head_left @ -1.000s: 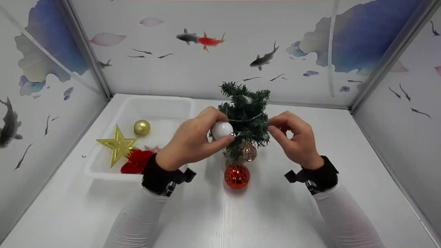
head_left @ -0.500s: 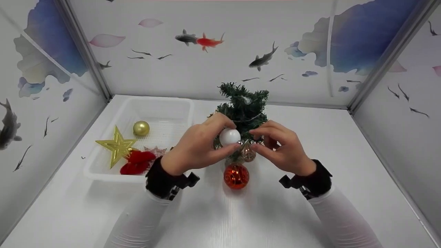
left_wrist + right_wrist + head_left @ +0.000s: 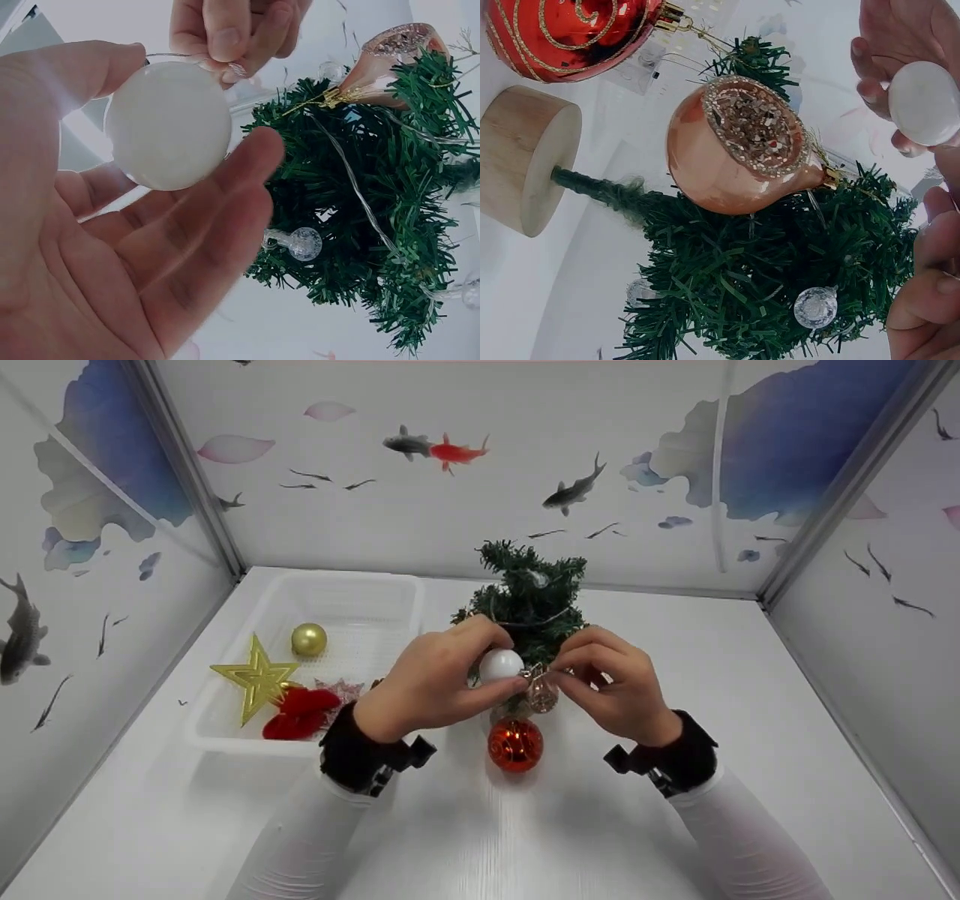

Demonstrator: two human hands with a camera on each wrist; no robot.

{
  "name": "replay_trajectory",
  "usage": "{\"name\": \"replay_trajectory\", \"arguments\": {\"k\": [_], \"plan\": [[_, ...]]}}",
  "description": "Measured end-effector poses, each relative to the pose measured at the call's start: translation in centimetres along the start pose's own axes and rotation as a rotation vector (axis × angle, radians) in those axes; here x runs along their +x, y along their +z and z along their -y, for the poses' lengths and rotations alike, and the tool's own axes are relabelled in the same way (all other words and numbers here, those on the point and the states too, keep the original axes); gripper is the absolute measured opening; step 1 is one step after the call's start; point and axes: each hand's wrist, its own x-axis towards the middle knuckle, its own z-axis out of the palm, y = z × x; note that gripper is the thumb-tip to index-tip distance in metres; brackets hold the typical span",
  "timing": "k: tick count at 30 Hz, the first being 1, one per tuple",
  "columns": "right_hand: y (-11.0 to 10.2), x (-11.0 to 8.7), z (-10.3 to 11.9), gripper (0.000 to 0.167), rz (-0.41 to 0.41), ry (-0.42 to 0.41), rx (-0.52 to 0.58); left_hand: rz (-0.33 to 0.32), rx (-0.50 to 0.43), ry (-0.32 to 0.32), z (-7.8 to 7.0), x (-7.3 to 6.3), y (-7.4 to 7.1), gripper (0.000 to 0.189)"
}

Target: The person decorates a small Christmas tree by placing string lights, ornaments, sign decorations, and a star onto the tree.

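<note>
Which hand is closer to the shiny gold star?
Left. The left hand is right of the gold star, holding a round white ball; the right hand is farther right.

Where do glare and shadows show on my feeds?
Head view: small highlights on the red ornament, soft shadows across the table; left wrist: a bright glare streak beside the white ball; right wrist: glossy sheen on the copper ornament.

Walls stand on three sides of a table. From the head view's middle, a red fish is painted at 12 o'clock, touching a grey fish; others sit at 1 and 9. Blue patches spread at 10 and 2, a pink petal at 11.
</note>
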Motion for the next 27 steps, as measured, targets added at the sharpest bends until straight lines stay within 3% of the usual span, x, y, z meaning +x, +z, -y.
{"name": "replay_trajectory", "arguments": {"k": [7,13,18,21,27], "plan": [[-1.2,0.1,-0.1,0.024,-0.038,0.072,0.053,0.125,0.066,-0.092,-0.5,-0.1,0.1,0.035],[-1.4,0.1,-0.1,0.004,-0.045,0.065,0.107,0.181,0.09,-0.099,-0.7,-0.2,0.5,0.033],[-1.2,0.2,0.2,0.013,-0.033,0.091,0.153,0.195,0.097,-0.095,-0.7,-0.1,1.0,0.035],[-1.1,0.1,0.4,0.02,-0.027,0.134,0.241,0.192,0.097,-0.089,-0.9,-0.2,1.4,0.035],[-1.0,-0.2,0.9,0.015,-0.03,0.26,0.505,0.198,0.066,-0.076,-1.1,0.0,2.5,0.028]]}}
